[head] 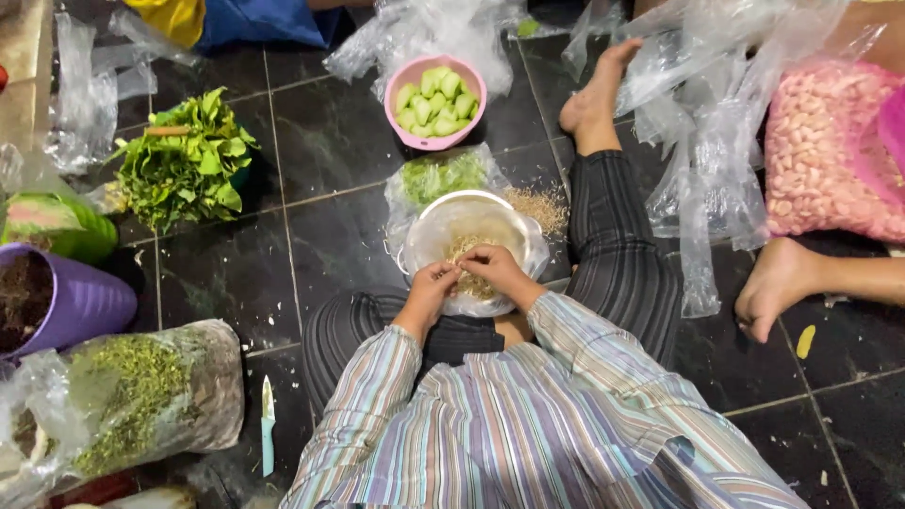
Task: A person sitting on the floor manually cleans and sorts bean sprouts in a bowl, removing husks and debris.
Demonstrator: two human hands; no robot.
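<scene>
I sit on a dark tiled floor with a white bowl (424, 236) lined with a clear plastic bag between my legs. Inside lies a heap of thin pale sprouts (468, 247). My left hand (432, 286) and my right hand (495, 266) meet over the bowl's near rim, both pinching small tufts of the sprouts. My striped sleeves frame the bowl. A small pile of sprout trimmings (540, 207) lies on the floor just beyond the bowl.
A pink bowl of cut green vegetable pieces (436, 99) stands farther off, with a bag of greens (441, 176) before it. Leafy greens (187, 160), a purple pot (66, 302), a bag of chopped greens (141, 386) and a knife (268, 424) lie left. Another person's foot (775, 287) and a pink sack of peanuts (825, 151) are right.
</scene>
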